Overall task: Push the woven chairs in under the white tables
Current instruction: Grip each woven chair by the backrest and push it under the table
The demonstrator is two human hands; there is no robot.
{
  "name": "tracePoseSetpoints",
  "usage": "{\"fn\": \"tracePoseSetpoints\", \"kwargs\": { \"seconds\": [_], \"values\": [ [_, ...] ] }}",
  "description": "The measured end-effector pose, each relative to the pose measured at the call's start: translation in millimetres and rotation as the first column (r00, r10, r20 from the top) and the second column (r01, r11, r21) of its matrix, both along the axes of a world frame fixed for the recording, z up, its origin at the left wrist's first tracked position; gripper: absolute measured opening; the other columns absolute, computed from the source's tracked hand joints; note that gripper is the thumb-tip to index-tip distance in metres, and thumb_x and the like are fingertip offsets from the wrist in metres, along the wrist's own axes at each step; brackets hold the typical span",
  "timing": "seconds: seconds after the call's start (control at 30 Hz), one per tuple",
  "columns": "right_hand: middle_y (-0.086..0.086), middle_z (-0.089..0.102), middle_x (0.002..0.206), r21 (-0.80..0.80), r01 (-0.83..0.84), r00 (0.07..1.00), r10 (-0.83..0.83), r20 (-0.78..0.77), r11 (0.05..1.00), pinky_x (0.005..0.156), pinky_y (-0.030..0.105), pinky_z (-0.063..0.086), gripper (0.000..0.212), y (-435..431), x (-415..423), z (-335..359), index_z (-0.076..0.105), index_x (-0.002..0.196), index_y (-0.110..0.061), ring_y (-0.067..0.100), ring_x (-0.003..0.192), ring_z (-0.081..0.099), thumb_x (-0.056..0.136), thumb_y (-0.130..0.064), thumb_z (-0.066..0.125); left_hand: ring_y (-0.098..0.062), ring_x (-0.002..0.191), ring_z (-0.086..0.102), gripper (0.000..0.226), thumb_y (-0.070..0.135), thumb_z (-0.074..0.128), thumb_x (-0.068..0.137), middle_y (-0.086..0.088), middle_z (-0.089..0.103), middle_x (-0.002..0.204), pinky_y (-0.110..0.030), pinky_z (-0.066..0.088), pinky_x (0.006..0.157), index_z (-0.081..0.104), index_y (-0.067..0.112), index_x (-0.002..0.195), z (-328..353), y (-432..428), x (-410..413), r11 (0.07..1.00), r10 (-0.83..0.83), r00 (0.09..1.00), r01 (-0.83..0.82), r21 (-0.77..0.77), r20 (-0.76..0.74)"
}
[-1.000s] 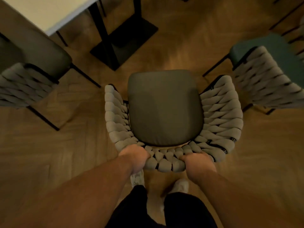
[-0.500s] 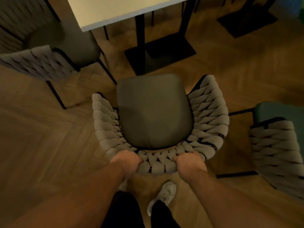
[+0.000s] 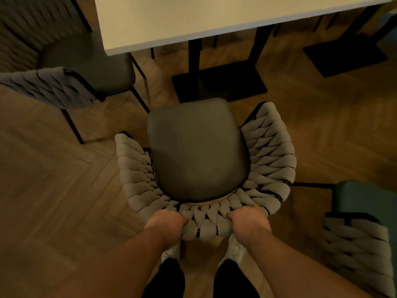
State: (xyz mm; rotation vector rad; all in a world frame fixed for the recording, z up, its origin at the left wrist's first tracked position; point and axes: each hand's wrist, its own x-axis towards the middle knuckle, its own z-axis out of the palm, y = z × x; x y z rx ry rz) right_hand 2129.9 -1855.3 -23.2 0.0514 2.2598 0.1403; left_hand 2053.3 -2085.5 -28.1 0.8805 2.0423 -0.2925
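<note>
Gripping woven chair (image 3: 268, 155), both hands, facing white table (image 3: 193, 18)

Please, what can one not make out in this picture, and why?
Head view:
1. Legs of the held chair: hidden under its seat.
2. Fingertips of the left hand and right hand: curled round the woven back.
3. Far part of the table: cut off by the top edge.
4. Much of the right chair: cut off by the right edge.

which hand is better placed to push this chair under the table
Neither clearly: left hand and right hand both grip the woven chair at its back rim, either side of centre, white table ahead.
</note>
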Motion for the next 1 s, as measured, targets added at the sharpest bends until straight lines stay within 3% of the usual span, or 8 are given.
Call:
{"fn": "tracePoseSetpoints", "kwargs": {
  "seconds": [0.17,0.43,0.53,0.63,1.0],
  "values": [
    [0.001,0.069,0.127,-0.04,-0.08,0.996,0.077,-0.054,0.996,0.11,0.044,0.04,0.035,43,-14,7,0.062,0.136,-0.035,0.027,0.12,0.062,0.106,-0.021,0.049,-0.03,0.125,0.061,0.05,0.012,0.049,0.106,-0.005,0.062,0.141,-0.044,0.054,0.1,0.05,0.034,0.151,-1,32,-2,0.995,0.095,0.995,-0.095,-0.007,0.003],
    [0.004,0.064,0.142,-0.044,-0.176,0.984,0.176,0.012,0.983,0.12,0.047,0.032,0.041,110,-35,10,0.056,0.147,-0.032,0.029,0.133,0.056,0.107,-0.023,0.05,-0.025,0.127,0.061,0.054,0.015,0.053,0.105,0.002,0.061,0.143,-0.041,0.053,0.102,0.049,0.041,0.153,0,92,-1,0.985,0.17,0.985,-0.17,0.001,-0.02],
    [0.004,0.064,0.142,-0.065,-0.177,0.984,0.179,0.023,0.982,0.12,0.049,0.03,0.039,110,-35,6,0.059,0.143,-0.031,0.029,0.133,0.056,0.107,-0.023,0.048,-0.023,0.134,0.057,0.059,0.014,0.051,0.105,0.005,0.056,0.153,-0.041,0.051,0.108,0.044,0.041,0.157,1,91,-2,0.987,0.162,0.987,-0.162,-0.016,-0.011],
    [0.005,0.066,0.138,-0.084,-0.154,0.988,0.156,0.017,0.984,0.119,0.051,0.032,0.034,106,-34,-1,0.063,0.136,-0.027,0.03,0.13,0.058,0.106,-0.023,0.049,-0.021,0.142,0.052,0.064,0.011,0.049,0.106,0.009,0.047,0.162,-0.041,0.046,0.114,0.038,0.043,0.161,3,87,-6,0.989,0.147,0.989,-0.147,-0.009,-0.026],
    [0.008,0.064,0.142,-0.128,-0.136,0.99,0.139,0.019,0.982,0.117,0.05,0.038,0.036,93,-30,6,0.061,0.141,-0.026,0.031,0.132,0.057,0.106,-0.022,0.051,-0.02,0.151,0.042,0.07,0.003,0.044,0.106,0.009,0.033,0.171,-0.04,0.039,0.121,0.032,0.037,0.166,10,75,-10,0.993,0.108,0.993,-0.105,-0.049,0.043]
  ]
}}
